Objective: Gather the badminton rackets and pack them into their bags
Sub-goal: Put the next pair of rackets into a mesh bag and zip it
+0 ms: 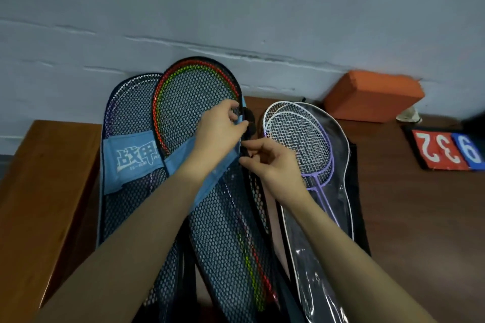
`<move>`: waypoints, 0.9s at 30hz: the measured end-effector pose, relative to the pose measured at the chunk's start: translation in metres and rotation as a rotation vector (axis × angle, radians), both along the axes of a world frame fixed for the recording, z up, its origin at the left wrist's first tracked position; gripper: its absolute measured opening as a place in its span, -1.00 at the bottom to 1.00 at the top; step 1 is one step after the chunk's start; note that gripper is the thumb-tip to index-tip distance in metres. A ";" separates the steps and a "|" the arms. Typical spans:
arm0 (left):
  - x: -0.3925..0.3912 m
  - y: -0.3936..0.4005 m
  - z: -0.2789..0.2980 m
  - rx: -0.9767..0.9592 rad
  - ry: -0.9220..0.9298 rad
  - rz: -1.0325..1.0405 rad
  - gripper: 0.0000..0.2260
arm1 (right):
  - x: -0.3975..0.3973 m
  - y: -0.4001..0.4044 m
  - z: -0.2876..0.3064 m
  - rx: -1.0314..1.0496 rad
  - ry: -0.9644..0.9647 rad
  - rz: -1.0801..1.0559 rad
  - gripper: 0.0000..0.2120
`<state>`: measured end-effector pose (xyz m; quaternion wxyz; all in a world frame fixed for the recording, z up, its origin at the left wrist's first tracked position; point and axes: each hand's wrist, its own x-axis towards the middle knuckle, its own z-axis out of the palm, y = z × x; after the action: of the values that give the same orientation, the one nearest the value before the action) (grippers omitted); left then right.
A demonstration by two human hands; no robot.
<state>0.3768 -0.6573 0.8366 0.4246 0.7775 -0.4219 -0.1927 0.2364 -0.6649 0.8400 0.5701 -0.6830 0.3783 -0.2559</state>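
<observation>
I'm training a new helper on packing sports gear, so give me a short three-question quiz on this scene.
1. True or false: the red and green rackets lie inside a mesh bag.
2. Which hand pinches the bag's edge by the racket head: A left hand, B right hand?
3. Fill in: the purple and white rackets lie in a ____ plastic bag.

Key: 1 true; 2 A; 3 clear.

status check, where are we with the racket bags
Left hand grips the mesh bag edge; right hand pinches at its zipper side. Red and green rackets inside. Purple rackets in the clear bag alongside. Nothing blocking.
</observation>
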 end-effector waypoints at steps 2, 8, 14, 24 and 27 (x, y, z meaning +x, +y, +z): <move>-0.002 0.000 0.004 -0.029 0.014 0.030 -0.71 | -0.005 0.000 0.000 0.008 -0.024 -0.005 -0.74; -0.012 0.009 0.004 0.041 -0.053 0.028 -0.66 | -0.015 0.005 0.002 -0.021 -0.045 0.055 -0.82; -0.011 0.006 0.013 0.143 0.021 -0.035 -0.80 | -0.021 0.010 -0.007 0.031 -0.060 0.049 -0.81; -0.019 0.035 0.016 -0.064 0.413 -0.006 -0.77 | -0.019 -0.011 -0.014 -0.164 0.073 -0.255 -0.61; -0.017 0.039 0.016 -0.078 0.439 -0.015 -0.77 | -0.011 -0.018 -0.012 -0.165 0.029 -0.174 -0.71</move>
<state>0.3594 -0.6179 0.8529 0.5345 0.6967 -0.3324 -0.3441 0.2256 -0.6832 0.8282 0.4819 -0.6958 0.4218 -0.3251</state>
